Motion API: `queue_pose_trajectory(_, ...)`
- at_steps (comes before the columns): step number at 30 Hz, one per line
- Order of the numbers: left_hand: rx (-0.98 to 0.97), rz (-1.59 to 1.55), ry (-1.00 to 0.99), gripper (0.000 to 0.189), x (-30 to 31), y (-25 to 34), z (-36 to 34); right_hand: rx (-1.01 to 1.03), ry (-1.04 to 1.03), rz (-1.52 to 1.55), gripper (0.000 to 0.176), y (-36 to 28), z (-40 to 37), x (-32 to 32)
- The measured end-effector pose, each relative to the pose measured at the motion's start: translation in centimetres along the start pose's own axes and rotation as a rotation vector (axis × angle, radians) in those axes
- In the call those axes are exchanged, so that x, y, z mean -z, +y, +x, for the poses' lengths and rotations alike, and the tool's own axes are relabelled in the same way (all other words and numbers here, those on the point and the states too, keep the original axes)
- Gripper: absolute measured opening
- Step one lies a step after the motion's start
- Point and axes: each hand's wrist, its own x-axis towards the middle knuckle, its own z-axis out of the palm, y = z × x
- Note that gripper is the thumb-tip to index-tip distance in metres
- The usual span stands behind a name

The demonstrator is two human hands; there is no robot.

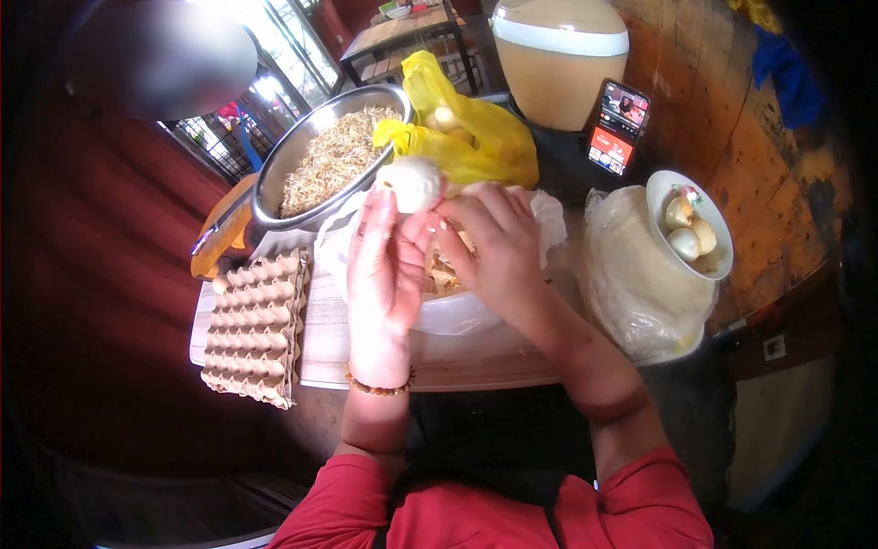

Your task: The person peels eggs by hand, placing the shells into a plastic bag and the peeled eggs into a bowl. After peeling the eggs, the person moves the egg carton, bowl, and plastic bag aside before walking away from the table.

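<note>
A white egg (413,185), with a small brownish patch on its left side, rests in the raised fingers of my left hand (384,265). My right hand (494,242) is just to the right of the egg, its fingers bent and thumb and fingertips brought together near the egg's lower edge. Whether a bit of shell is between those fingertips is too small to tell. Under both hands a white plastic bag (457,316) lies open with brownish eggshell pieces (444,276) inside; my hands partly hide it.
A yellow plastic bag (498,146) holding eggs stands behind my hands, next to a metal basin (265,206) of thin, dried-looking pieces. Egg trays (256,329) are at left. A plate (718,206) with several eggs sits on a plastic bag (631,284) at right, near a propped phone (617,128).
</note>
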Motion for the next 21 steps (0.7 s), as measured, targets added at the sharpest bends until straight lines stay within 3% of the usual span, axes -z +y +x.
queue_pose_trajectory(2,-0.024,-0.005,0.006,0.041,0.2,1.2,0.0,-0.040,-0.173,-0.068,0.012,0.2,-0.4,-0.1)
queue_pose_trajectory(7,-0.252,0.166,0.005,0.042,-0.9,2.6,1.0,-0.122,-0.289,-0.209,0.011,0.4,-1.5,-1.4)
queue_pose_trajectory(9,-0.246,0.249,-0.025,0.048,-3.6,1.7,0.7,-0.154,-0.336,-0.117,0.026,0.3,-1.7,-1.1)
queue_pose_trajectory(12,-0.086,0.387,-0.100,0.056,-6.9,-1.7,0.3,-0.091,-0.280,-0.206,0.036,0.9,-3.1,-3.6)
queue_pose_trajectory(13,-0.056,0.270,-0.228,0.060,-8.0,-3.4,0.7,-0.217,0.012,-0.118,0.032,-0.1,-2.2,-3.3)
queue_pose_trajectory(14,-0.005,0.317,-0.246,0.063,-9.0,-4.8,1.0,-0.219,0.019,-0.125,0.032,0.8,-3.0,-4.9)
queue_pose_trajectory(16,0.049,0.371,-0.268,0.067,-10.7,-7.5,2.1,-0.134,-0.304,-0.184,0.028,2.9,-5.0,-7.6)
queue_pose_trajectory(19,0.166,0.504,-0.388,0.079,-12.6,-11.5,4.7,-0.039,-0.155,-0.183,0.025,2.3,-3.4,-4.3)
queue_pose_trajectory(21,0.020,0.896,-0.465,0.089,-13.3,-13.8,6.1,-0.015,-0.130,-0.214,0.028,2.9,-3.4,-4.2)
